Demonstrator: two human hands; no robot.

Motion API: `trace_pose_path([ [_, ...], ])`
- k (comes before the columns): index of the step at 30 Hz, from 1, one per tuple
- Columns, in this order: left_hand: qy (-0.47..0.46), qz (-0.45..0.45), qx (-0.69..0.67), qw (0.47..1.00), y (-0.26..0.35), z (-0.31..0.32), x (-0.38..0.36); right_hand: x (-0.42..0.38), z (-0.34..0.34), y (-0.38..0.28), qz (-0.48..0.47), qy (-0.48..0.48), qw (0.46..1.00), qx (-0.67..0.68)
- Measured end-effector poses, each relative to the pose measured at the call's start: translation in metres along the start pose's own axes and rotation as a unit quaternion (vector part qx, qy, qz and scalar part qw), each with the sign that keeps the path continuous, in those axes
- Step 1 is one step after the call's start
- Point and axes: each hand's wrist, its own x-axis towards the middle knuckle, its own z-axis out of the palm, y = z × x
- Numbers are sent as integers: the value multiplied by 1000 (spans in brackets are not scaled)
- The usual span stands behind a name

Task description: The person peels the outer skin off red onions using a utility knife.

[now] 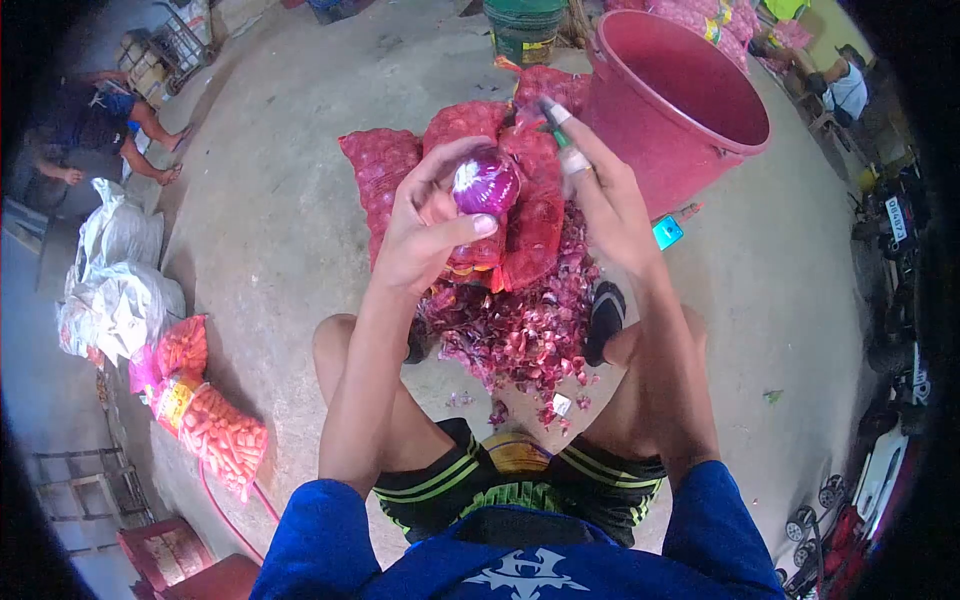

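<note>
onion: glossy purple-red peeled onion, held up in front of me above the sacks, near centre of view
left hand: my left hand is curled round the onion, thumb across its lower side, fingers behind it, firm hold
right hand: my right hand is just beside the onion, not touching it, fingers half closed round a small green-handled knife; white tape on two fingers
sacks: red mesh sacks of onions lying on the floor right behind my hands
peels: heap of purple-red onion skins on the floor between my knees, below the onion
bucket: big red plastic bucket, right of the sacks, touching them
floor: grey concrete floor
carrots: red mesh sack of orange carrots, well to my left
white bags: crumpled white plastic bags, beyond the carrots
other person: a person in blue sits far left, well apart from me
</note>
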Motion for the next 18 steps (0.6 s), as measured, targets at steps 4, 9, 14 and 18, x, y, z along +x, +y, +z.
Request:
trace_pose_path([
  [4, 43, 5, 79, 996, 6, -5, 3, -2, -12, -16, 32, -110, 991, -64],
  [9, 64, 38, 163, 984, 3, -10, 6, -8, -8, -27, -69, -174, 977, -105],
  [14, 71, 64, 206, 974, 4, -9, 7, -7, -9, -25, -86, -184, 970, -131],
  [18, 58, 12, 184, 981, 6, -7, 6, -6, -8, -22, -92, -186, 966, -156],
])
